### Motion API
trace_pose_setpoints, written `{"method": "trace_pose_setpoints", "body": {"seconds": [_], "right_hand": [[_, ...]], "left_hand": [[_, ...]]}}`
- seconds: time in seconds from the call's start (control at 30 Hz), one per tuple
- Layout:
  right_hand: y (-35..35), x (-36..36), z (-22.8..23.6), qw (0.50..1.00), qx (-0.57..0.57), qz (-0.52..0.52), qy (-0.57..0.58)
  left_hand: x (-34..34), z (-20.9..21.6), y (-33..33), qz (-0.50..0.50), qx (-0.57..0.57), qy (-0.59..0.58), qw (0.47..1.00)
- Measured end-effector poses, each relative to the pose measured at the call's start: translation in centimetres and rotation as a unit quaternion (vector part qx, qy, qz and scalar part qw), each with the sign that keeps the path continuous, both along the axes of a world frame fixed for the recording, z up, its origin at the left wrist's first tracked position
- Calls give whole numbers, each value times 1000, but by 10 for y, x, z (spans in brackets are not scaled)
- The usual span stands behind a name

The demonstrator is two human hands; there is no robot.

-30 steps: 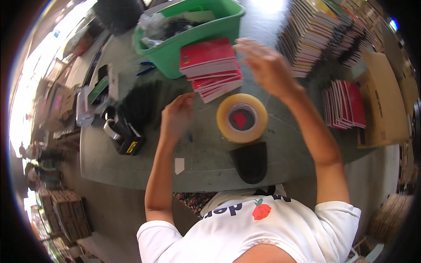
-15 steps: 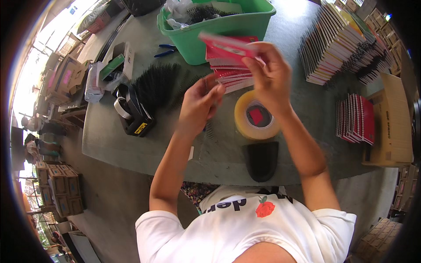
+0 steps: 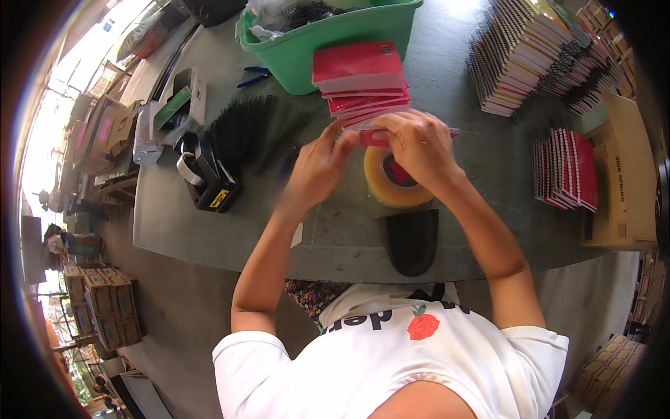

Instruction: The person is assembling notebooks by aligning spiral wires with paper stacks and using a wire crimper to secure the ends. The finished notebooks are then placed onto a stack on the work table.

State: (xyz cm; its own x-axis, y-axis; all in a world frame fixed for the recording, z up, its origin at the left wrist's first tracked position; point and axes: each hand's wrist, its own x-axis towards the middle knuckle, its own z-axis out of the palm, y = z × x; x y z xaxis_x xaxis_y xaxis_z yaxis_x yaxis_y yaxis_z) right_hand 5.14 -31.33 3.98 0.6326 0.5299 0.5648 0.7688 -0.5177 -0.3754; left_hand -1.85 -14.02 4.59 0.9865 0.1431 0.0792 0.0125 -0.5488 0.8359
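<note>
My right hand [image 3: 422,143] grips a thin red-covered notebook [image 3: 375,137], seen almost edge-on over the table. My left hand [image 3: 321,164] is at the notebook's left end, thumb and fingers bent together. Anything pinched there is too small to make out. Just beyond both hands rises a leaning stack of red notebooks [image 3: 357,64]. Under my right hand, partly covered by it, lies a big roll of clear yellowish tape [image 3: 382,188]. A heap of black spiral coils [image 3: 244,129] spreads to the left of my left hand.
A green tub [image 3: 286,66] with coils and plastic stands behind the stack. At left are a black tape dispenser [image 3: 209,178] and blue-handled pliers [image 3: 252,75]. A dark rounded pad [image 3: 410,243] lies near the front edge. Spiral notebooks [image 3: 516,59] and a cardboard box [image 3: 621,174] stand right.
My right hand has lowered the notebook toward me and turned it nearly edge-on. My left hand has stayed close by, now at its end. The stack behind shows more fully.
</note>
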Motion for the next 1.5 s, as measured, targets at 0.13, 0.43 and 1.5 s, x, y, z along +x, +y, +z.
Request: {"method": "trace_pose_setpoints", "body": {"seconds": [0.13, 0.43, 1.5], "right_hand": [[5, -1, 6, 995, -63, -26, 68], [4, 0, 13, 988, -21, 16, 153], [1, 8, 12, 994, -77, 62, 48]], "left_hand": [[-17, 4, 8, -31, -43, -16, 998], [-7, -4, -8, 17, -15, -64, 998], [14, 16, 25, -82, -65, 31, 994]]}}
